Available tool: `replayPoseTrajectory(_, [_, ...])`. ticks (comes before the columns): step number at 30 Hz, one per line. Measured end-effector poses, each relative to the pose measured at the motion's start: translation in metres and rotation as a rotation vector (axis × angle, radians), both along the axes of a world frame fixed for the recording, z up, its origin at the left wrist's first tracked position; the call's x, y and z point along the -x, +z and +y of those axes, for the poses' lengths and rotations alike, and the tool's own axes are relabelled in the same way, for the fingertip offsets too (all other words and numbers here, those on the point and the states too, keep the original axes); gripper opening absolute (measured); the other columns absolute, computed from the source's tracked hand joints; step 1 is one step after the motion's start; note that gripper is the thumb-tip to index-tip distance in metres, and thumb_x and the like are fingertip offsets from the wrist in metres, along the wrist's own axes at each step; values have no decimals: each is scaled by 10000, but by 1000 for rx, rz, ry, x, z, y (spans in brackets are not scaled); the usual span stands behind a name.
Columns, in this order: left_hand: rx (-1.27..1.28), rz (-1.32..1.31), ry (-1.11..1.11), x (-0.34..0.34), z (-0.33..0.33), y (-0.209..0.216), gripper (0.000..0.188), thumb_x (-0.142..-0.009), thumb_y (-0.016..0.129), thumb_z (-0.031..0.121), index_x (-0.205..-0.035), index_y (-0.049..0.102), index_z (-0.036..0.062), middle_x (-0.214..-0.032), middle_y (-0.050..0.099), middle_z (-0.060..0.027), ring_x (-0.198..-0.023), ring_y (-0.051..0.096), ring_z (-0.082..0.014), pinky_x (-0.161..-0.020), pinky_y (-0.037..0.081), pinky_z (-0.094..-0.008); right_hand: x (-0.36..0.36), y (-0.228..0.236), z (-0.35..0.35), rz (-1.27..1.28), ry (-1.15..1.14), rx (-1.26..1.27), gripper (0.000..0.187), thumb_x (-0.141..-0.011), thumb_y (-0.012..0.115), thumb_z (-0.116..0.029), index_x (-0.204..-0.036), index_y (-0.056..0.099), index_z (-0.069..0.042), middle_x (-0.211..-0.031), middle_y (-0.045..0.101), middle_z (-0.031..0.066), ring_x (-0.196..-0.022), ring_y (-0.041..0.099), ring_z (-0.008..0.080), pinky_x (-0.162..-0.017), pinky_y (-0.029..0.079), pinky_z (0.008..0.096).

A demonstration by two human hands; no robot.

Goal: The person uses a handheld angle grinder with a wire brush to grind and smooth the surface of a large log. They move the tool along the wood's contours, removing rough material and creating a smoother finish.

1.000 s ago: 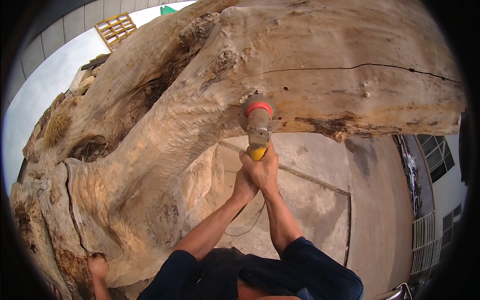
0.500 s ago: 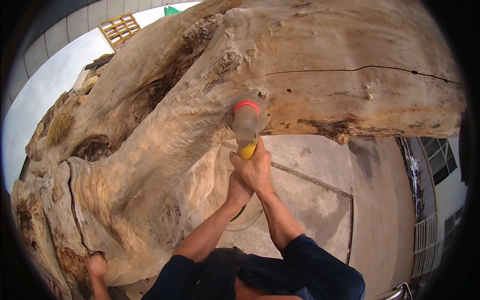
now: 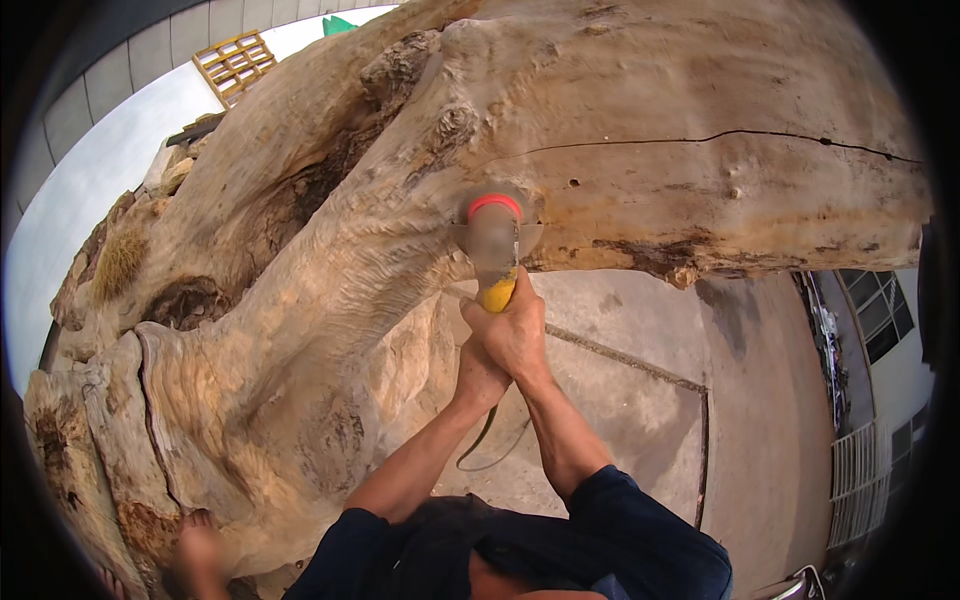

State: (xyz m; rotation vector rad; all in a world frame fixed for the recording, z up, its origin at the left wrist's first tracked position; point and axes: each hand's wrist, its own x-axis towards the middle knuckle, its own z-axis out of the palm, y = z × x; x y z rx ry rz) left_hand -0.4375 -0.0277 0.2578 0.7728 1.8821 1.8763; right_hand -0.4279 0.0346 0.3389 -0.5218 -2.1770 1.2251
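Observation:
An angle grinder [image 3: 492, 245] with a yellow body and a red ring at its head lies against a large, pale, weathered tree trunk [image 3: 680, 90]. Its disc is blurred and dust hazes its head. My right hand [image 3: 517, 328] is wrapped round the yellow body. Just below and partly behind it, my left hand [image 3: 481, 377] also closes on the tool, its fingers mostly hidden. A dark cord [image 3: 480, 437] hangs down beside the left wrist. Rippled tool marks cover the wood left of the grinder, and a long crack runs to the right.
At the lower left, what looks like another person's blurred hand [image 3: 203, 550] touches the trunk's cracked end. Below the trunk lies a concrete floor [image 3: 640, 440] with a dark groove. A wooden pallet [image 3: 235, 66] stands at the back left, a white railing [image 3: 852, 490] at right.
The grinder stays in almost the same spot, shifting very slightly. More of the cord shows below my hands. The hand at the lower left has moved down a little and is now blurred.

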Motion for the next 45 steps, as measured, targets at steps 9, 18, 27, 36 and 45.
replayPoseTrajectory(9, [-323, -190, 154, -29, 15, -85, 530, -858, 822, 171, -1292, 563, 7, -1230, 667, -118, -1135, 656, -222, -930, 530, -388, -17, -39, -11, -99, 78, -224, 400, -795, 767, -155, -1103, 569, 6, -883, 696, 296, -845, 683, 511, -732, 539, 524])
replayPoseTrajectory(18, [-225, -2, 178, -78, -12, -125, 474, -868, 792, 83, -1276, 560, 22, -1204, 658, -106, -1136, 650, -234, -924, 530, -382, -67, -76, -22, -22, 164, -87, 394, -761, 802, -94, -1105, 635, -1, -940, 723, 208, -867, 724, 359, -792, 563, 415])
replayPoseTrajectory(27, [-306, 1, 175, -91, -3, -111, 332, -878, 769, 69, -1177, 638, 8, -1091, 722, -107, -1025, 702, -212, -844, 559, -365, -91, -74, -7, 44, 177, 61, 380, -788, 774, -75, -1132, 634, 5, -976, 712, 173, -894, 717, 277, -824, 563, 387])
replayPoseTrajectory(36, [-217, 124, 200, -98, -2, -103, 267, -898, 731, 65, -1141, 665, -21, -1023, 755, -144, -998, 738, -231, -801, 572, -359, -102, -81, 1, 51, 184, 321, 407, -804, 772, -55, -1180, 624, -3, -946, 723, 83, -877, 682, 146, -801, 560, 332])
replayPoseTrajectory(45, [-255, 112, 144, -96, -1, -107, 333, -885, 715, 57, -1200, 640, -18, -1059, 749, -175, -1029, 735, -275, -838, 570, -382, -102, -81, 7, 85, 227, 311, 413, -826, 786, -61, -1197, 612, -9, -991, 722, 64, -893, 677, 140, -820, 567, 323])
